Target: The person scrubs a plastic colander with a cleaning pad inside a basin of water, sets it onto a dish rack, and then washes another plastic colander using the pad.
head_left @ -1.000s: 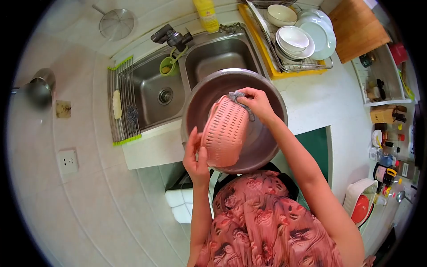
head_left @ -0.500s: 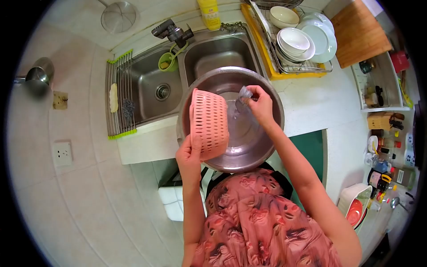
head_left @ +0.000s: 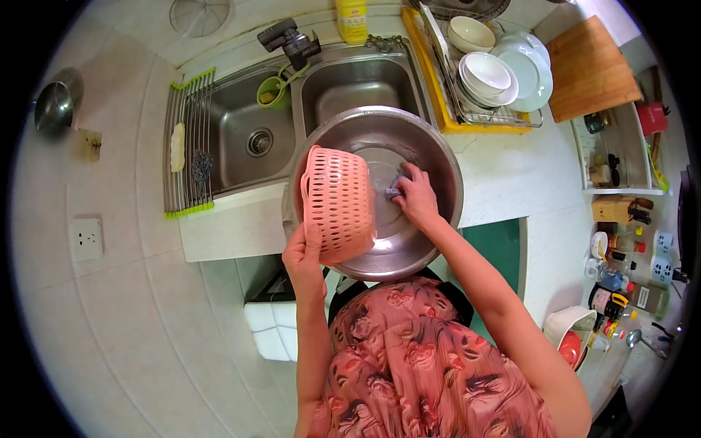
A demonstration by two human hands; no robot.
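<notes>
A pink perforated basket [head_left: 338, 204] is tilted on its side over the left part of a large metal basin [head_left: 451, 168]. My left hand [head_left: 302, 252] grips the basket by its lower left rim. Inside the basin, my right hand [head_left: 416, 196] is closed on a small grey cloth [head_left: 395, 187], low over the basin's bottom. The basin stands at the front of the sink, partly over the right bowl's edge. The fingertips under the basket are hidden.
Behind lies a double sink [head_left: 358, 87] with a faucet [head_left: 294, 44] and a green strainer [head_left: 272, 92]. A roll-up rack [head_left: 191, 146] lies at its left. At right are a dish rack [head_left: 504, 120] with bowls and plates, and a cutting board [head_left: 591, 69].
The basket has turned more upright and shifted left in my left hand. My right hand has moved off the basket with the cloth, down into the basin. The view has shifted slightly.
</notes>
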